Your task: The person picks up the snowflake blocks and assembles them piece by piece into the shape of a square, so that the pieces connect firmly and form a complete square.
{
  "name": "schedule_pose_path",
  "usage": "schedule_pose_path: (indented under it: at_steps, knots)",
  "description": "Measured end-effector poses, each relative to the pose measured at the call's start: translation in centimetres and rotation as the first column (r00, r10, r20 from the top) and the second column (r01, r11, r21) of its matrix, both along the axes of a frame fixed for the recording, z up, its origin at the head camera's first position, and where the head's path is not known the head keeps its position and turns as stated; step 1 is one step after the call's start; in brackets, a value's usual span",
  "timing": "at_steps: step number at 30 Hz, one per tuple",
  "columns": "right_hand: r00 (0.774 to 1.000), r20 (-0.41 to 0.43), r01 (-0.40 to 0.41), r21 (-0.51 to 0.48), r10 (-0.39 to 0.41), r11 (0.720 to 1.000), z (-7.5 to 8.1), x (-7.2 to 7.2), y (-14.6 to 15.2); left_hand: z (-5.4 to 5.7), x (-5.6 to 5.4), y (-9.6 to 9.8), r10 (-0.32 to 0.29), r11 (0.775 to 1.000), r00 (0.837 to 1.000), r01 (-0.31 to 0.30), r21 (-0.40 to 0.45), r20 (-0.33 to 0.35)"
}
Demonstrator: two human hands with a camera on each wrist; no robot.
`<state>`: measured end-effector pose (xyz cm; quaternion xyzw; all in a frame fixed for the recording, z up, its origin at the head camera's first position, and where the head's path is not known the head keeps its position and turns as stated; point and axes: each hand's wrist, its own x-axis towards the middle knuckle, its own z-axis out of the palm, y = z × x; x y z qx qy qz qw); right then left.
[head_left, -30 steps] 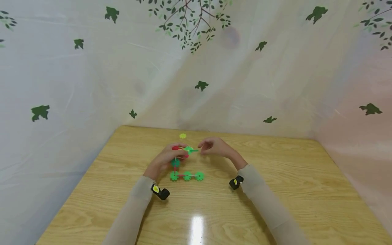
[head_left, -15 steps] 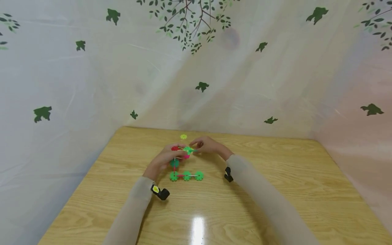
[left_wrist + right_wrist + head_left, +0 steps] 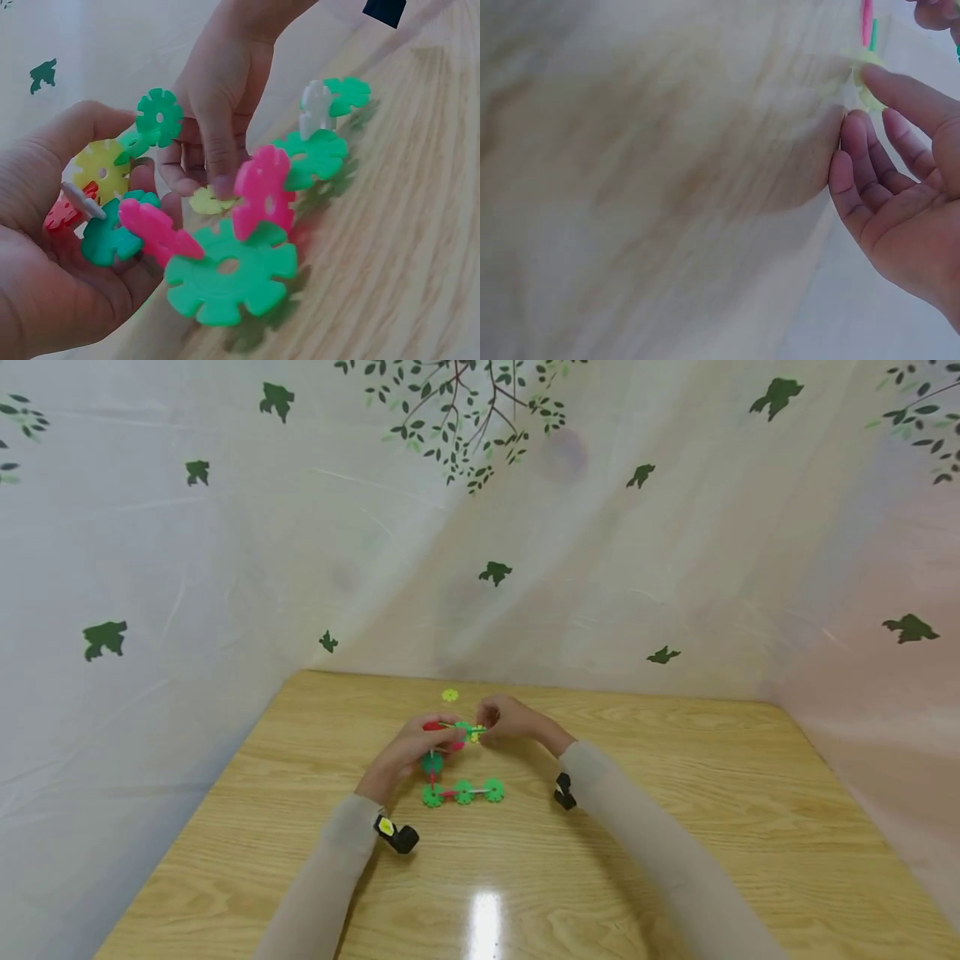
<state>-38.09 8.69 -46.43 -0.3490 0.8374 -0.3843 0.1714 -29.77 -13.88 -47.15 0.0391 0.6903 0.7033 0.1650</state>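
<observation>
The left hand [image 3: 411, 745] is curled round the upper part of a chain of plastic flower discs [image 3: 432, 763], thumb on one side and fingers on the other. The right hand [image 3: 517, 718] pinches a loose-looking yellow disc [image 3: 212, 200] at its fingertips, just beside the chain's held end; whether the two touch cannot be told. From the left hand the chain runs toward the table's [image 3: 675, 827] near edge, then bends toward the right edge. Another yellow flower [image 3: 450, 695] lies beyond both hands, near the far edge.
</observation>
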Motion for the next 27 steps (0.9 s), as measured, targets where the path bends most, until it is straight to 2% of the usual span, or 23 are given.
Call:
schedule_pose_path:
  at_steps: [3, 6, 9, 12, 16, 20, 24, 27]
  knots:
    - [1.0, 0.022, 0.004, -0.055, -0.003, 0.998, -0.1, 0.1, 0.7, -0.2, 0.0, 0.6, 0.062, 0.998, 0.998, -0.062, 0.021, 0.001]
    - [0.997, 0.051, 0.062, -0.06, -0.059, 0.996, 0.1, 0.5, 1.3, -0.6, 0.0, 1.3, 0.13, 0.991, 0.991, -0.13, 0.036, -0.009]
    - [0.985, 0.097, 0.148, -0.061, -0.142, 0.987, 0.1, 0.9, 1.8, -0.7, 0.2, 1.9, 0.184, 0.982, 0.983, -0.184, 0.031, -0.022]
    - [0.968, 0.135, 0.226, -0.115, -0.21, 0.967, 0.2, 1.5, 2.3, -0.9, 0.2, 2.4, 0.221, 0.975, 0.975, -0.221, 0.018, -0.033]
    - [0.946, 0.171, 0.311, -0.223, -0.277, 0.924, 0.6, 2.2, 2.8, -1.1, 0.1, 2.8, 0.27, 0.963, 0.961, -0.27, 0.002, -0.057]
    - [0.932, 0.21, 0.349, -0.312, -0.294, 0.884, 1.2, 2.7, 3.0, -1.2, 0.1, 3.3, 0.319, 0.948, 0.947, -0.317, 0.035, -0.049]
    - [0.926, 0.243, 0.359, -0.341, -0.288, 0.869, 1.3, 3.1, 3.1, -1.2, 0.2, 3.6, 0.342, 0.939, 0.939, -0.34, 0.059, -0.031]
    - [0.921, 0.267, 0.367, -0.357, -0.283, 0.859, 1.1, 3.3, 3.1, -1.2, 0.3, 3.6, 0.338, 0.94, 0.941, -0.335, 0.066, -0.035]
